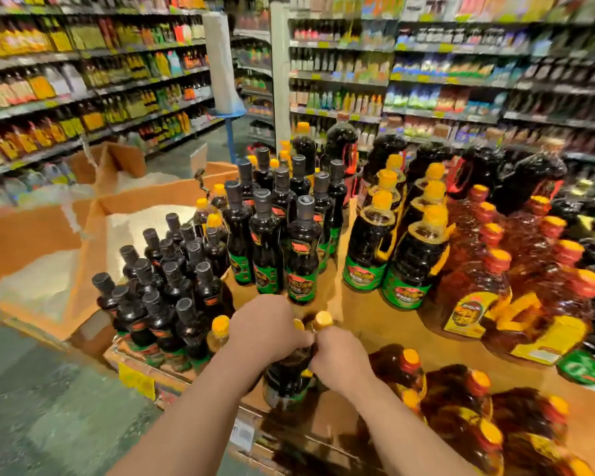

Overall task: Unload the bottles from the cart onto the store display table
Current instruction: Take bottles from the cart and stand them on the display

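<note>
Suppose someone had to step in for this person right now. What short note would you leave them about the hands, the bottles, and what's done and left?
Left hand: its grip is round the neck of a dark bottle with a yellow cap and green label, above the near edge of the brown display table.
Right hand: grips the neck of a second yellow-capped dark bottle beside it.
Already on the table: tall dark bottles with grey caps, short grey-capped dark bottles, amber jugs with red and yellow caps.
Left: set these two down in the bare patch ahead. The cart is out of view, so the remaining load is unknown.
</note>
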Tool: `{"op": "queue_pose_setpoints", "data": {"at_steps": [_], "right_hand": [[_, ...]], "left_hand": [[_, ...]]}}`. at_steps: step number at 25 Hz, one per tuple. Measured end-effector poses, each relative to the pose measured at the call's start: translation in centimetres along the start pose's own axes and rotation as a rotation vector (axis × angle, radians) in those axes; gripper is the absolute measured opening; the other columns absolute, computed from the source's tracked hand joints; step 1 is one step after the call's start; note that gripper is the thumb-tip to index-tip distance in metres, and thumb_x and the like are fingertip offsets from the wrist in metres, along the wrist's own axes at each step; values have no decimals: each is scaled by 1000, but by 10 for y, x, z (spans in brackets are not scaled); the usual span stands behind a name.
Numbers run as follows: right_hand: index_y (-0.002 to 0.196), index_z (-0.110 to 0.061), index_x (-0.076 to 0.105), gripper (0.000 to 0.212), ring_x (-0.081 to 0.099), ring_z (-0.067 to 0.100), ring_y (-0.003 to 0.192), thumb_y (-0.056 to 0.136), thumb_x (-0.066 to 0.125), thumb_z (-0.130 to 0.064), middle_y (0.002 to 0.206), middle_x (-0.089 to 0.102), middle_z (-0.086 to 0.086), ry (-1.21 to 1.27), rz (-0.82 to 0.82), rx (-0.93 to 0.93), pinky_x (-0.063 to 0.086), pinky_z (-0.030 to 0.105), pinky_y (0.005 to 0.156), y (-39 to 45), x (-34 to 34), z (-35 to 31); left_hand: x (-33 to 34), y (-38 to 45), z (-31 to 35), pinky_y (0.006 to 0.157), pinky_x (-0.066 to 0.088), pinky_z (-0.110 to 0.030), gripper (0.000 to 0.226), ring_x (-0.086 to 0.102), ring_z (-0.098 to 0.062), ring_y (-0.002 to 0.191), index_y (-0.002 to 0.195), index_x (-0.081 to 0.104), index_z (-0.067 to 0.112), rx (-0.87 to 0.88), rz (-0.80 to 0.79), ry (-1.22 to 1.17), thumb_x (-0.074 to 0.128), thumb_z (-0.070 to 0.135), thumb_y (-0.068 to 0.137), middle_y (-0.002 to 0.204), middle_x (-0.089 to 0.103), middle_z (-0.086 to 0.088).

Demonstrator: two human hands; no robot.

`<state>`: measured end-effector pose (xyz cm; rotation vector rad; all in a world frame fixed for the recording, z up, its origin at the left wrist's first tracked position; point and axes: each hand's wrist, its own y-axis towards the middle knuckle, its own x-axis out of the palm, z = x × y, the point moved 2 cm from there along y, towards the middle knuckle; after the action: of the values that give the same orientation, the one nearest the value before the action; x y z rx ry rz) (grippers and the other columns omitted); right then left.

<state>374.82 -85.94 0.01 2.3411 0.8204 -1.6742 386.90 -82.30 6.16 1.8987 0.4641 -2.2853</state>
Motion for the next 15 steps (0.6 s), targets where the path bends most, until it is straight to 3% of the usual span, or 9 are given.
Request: {"op": "queue_pose_setpoints", "data": {"at_steps": [3, 8, 12, 15], "right_hand": [[59, -16, 39, 27, 49, 29, 65, 81, 52, -7, 59, 43, 1, -14, -57, 59, 42, 34, 54, 24, 17, -4], [56, -17, 36, 28, 63, 34, 79, 78, 49, -7, 58, 39, 0, -132, -90, 132, 44, 32, 58, 44, 40, -13], [72, -15, 60, 13, 64, 32, 83, 77, 50, -8, 81, 65, 5, -144, -143, 211, 48, 34, 64, 48, 50, -16], [82, -16, 65, 13, 65, 31, 83, 80, 53, -12, 87, 67, 5, -152, -167, 252, 48, 34, 65, 48, 53, -12]], "left_hand": [[15, 32, -15, 45, 30, -28, 53, 36, -17, 52, 58, 37, 13, 74, -116, 29, 66, 54, 75, 58, 37, 1], [36, 65, -40, 43, 25, -26, 49, 33, -16, 47, 56, 33, 15, 186, -267, 63, 64, 46, 78, 52, 33, 2], [39, 73, -36, 46, 33, -27, 39, 42, -16, 56, 62, 42, 17, 240, -362, 102, 65, 45, 78, 62, 42, 2], [39, 74, -30, 54, 39, -29, 37, 48, -20, 70, 68, 43, 19, 365, -369, 181, 62, 49, 80, 68, 43, 3]]}}
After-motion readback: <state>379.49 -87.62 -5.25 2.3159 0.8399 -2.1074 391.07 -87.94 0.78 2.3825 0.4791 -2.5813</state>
